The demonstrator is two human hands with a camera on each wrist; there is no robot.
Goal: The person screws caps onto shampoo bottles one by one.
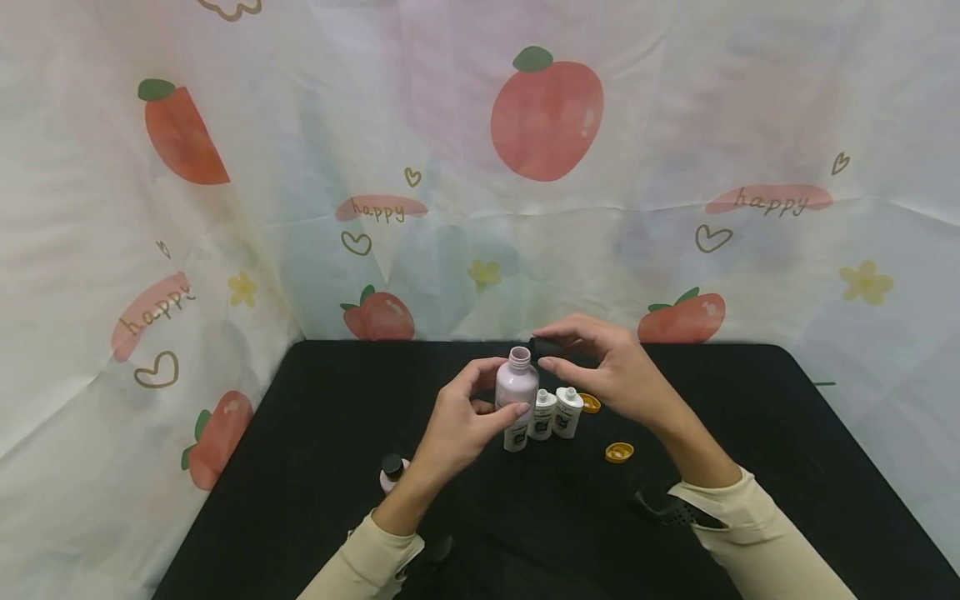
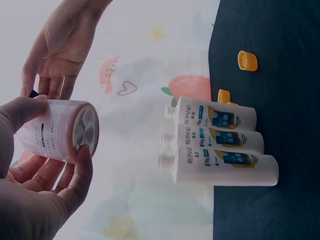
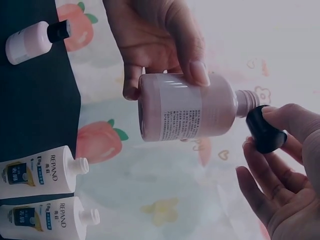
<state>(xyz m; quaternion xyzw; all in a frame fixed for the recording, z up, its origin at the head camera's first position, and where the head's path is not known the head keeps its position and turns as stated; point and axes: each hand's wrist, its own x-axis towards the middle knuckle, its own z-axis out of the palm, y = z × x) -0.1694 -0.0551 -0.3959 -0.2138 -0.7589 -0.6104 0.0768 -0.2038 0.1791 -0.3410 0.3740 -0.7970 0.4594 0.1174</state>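
Note:
My left hand (image 1: 467, 423) grips a pale pink bottle (image 1: 516, 386) upright above the table, its threaded neck uncovered. A black cap (image 3: 266, 129) is pinched between the thumb and fingers of my right hand (image 1: 611, 368). In the right wrist view the cap is tilted beside the bottle's mouth, off the neck. Behind and below the bottle stand three white bottles (image 2: 225, 167) with blue and yellow labels, all with bare necks. Near my left forearm is a second pink bottle (image 3: 30, 44) wearing its black cap.
Two yellow caps lie on the black table (image 1: 337, 392): one yellow cap (image 1: 619, 452) nearer me on the right, another yellow cap (image 1: 591, 403) beside the white bottles. A printed fabric curtain (image 1: 450, 125) hangs behind the table and along its sides.

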